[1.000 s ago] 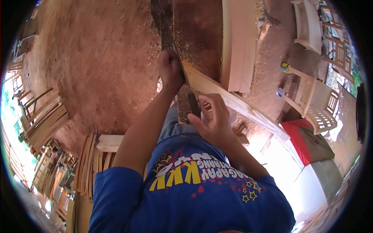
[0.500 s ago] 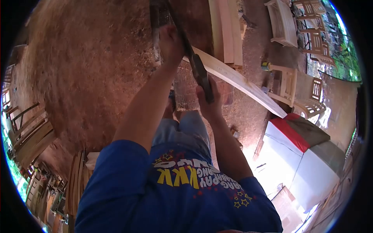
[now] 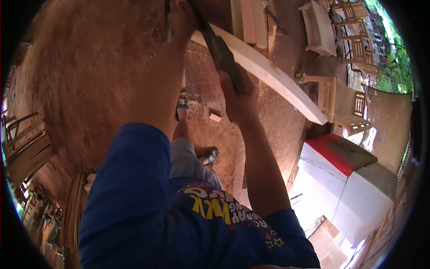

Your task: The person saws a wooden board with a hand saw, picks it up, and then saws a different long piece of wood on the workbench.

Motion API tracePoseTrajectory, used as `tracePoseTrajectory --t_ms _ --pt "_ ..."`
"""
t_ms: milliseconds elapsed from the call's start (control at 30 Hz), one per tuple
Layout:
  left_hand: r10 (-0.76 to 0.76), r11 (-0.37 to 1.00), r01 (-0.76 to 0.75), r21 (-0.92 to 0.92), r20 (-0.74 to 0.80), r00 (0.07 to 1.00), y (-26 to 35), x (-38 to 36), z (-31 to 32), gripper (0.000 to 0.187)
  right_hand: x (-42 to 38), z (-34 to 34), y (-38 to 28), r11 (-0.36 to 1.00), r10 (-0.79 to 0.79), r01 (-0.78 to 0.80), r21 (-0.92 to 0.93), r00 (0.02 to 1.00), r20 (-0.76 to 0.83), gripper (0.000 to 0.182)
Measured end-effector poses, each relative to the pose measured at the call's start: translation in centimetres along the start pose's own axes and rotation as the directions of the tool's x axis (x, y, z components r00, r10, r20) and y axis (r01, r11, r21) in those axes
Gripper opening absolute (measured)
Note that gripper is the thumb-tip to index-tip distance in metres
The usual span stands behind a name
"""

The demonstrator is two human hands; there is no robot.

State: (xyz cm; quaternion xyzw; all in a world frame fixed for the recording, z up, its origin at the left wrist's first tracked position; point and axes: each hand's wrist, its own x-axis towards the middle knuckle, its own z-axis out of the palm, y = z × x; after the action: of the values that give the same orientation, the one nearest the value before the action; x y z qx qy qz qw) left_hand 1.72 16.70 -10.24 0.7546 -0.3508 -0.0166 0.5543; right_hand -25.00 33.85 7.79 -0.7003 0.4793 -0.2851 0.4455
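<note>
My right hand (image 3: 239, 96) is wrapped round the thick near end of a long dark tool (image 3: 216, 47), which narrows towards the top edge of the view. Its kind is hard to make out. My left hand (image 3: 181, 20) is at the top edge, just left of the tool's far part; its fingers are dim and blurred, so their grip does not show. A pale wooden plank (image 3: 273, 74) slants down to the right from behind the tool, its cut end pointing towards a white box-like thing with a red and brown top (image 3: 329, 150).
Thick pale boards (image 3: 248, 22) lie beyond the plank. Wooden benches and chairs (image 3: 318, 29) stand at upper right. A small wood block (image 3: 215, 117) lies on the brown dirt floor (image 3: 89, 80) near my feet. Stacked timber (image 3: 71, 215) is at lower left.
Both hands and the dark tool have shifted up and away from my body. The plank's near end appears higher in view, and my feet and the wood block now show below.
</note>
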Motion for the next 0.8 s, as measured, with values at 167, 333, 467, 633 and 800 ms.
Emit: tracePoseTrajectory --t_ms 167,333,467,633,800 --pt "0.080 0.997 -0.079 0.009 -0.083 0.993 -0.1 -0.8 -0.2 0.020 -17.3 -5.7 1.3 0.995 0.096 -0.096 0.003 0.995 -0.013 0.047" --pt "0.031 0.999 -0.029 0.024 -0.096 0.995 1.6 -0.8 -0.9 0.018 -26.2 -10.8 1.2 0.961 0.163 -0.145 -0.237 0.985 0.055 0.060" --pt "0.012 1.000 -0.013 -0.013 -0.069 0.998 2.4 -0.2 -0.6 0.018 -19.7 -7.3 3.3 0.958 0.142 -0.115 -0.263 0.986 0.089 0.052" --pt "-0.213 0.589 0.307 -0.748 0.223 0.951 1.8 -0.6 1.2 0.015 0.6 3.4 6.5 0.984 -0.077 0.085 0.156 0.995 -0.057 0.039" --pt "-0.147 0.957 0.156 -0.245 0.053 0.988 2.2 -0.1 0.2 0.012 5.6 1.7 -0.4 0.997 -0.008 0.004 0.077 0.999 0.046 0.043"
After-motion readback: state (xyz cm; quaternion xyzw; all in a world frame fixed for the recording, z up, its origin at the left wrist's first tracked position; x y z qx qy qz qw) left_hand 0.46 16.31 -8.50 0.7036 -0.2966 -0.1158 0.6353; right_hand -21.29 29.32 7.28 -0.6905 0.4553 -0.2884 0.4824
